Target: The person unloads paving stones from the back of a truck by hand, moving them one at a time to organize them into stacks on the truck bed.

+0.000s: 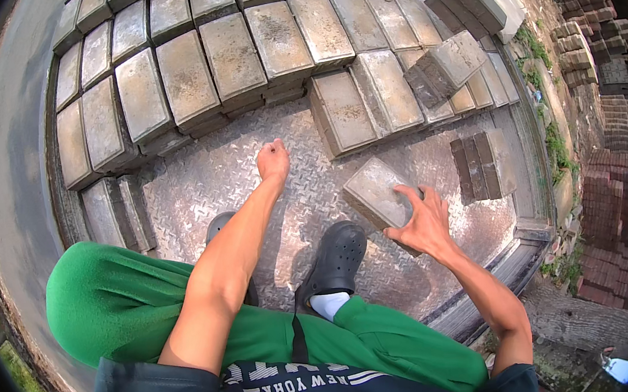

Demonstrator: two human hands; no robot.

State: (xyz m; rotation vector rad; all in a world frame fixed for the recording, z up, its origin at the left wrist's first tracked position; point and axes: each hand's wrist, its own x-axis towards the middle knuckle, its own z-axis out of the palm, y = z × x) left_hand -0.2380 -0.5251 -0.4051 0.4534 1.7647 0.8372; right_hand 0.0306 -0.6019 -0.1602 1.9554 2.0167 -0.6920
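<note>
My right hand (pixel 424 224) grips a grey rectangular concrete block (pixel 376 187) by its right end, with the thumb and fingers on opposite sides. The block sits askew over the metal tread-plate bed (pixel 287 133); whether it touches the plate I cannot tell. My left hand (pixel 273 162) is closed in a fist above the plate, apart from any block, and nothing shows in it. Just beyond both hands stand closely packed rows of concrete blocks (pixel 233 54). One loose block (pixel 454 64) lies tilted on top of the right-hand rows.
A few blocks (pixel 487 165) stand on edge at the right, others (pixel 116 212) at the left. My dark clog (pixel 334 257) rests on the plate. A raised metal edge (pixel 486 281) borders the bed. Stacks of reddish pavers (pixel 615 220) stand outside at right; a road (pixel 13 168) runs left.
</note>
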